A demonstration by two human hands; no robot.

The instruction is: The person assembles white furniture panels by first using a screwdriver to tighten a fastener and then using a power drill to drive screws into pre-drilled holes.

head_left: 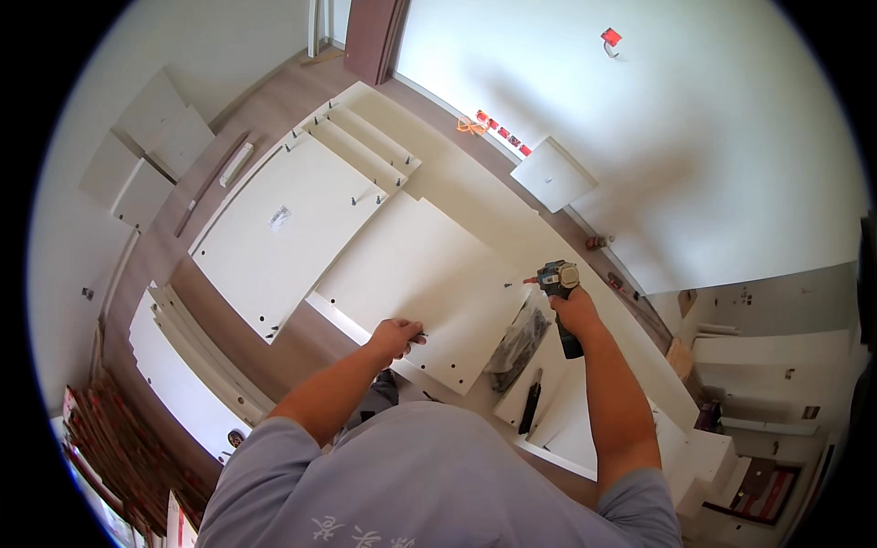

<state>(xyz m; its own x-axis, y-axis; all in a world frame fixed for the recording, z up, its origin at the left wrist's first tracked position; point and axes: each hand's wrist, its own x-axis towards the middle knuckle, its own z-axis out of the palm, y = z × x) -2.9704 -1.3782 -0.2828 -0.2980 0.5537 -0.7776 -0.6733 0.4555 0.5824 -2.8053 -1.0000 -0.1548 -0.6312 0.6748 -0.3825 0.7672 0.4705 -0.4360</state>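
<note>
My right hand (pixel 575 312) is wrapped round the grip of a cordless drill (pixel 555 276), whose reddish tip points left. Just left of that tip, a small connecting bolt (pixel 508 285) stands in a white panel (pixel 416 260). Over the panel's near edge, the fingers of my left hand (pixel 393 339) are pinched together. A small dark piece shows at their tips, too small to name. Dark holes dot the panel's corners. Close below the drill lie a clear plastic bag (pixel 519 345) and a black, narrow tool (pixel 530 402).
Another white panel (pixel 274 228) with several upright bolts lies to the left, beside narrow white strips (pixel 375 137). More long boards (pixel 196 365) lie at the lower left, near stacked cardboard (pixel 119 457). A square white panel (pixel 554 173) leans against the wall.
</note>
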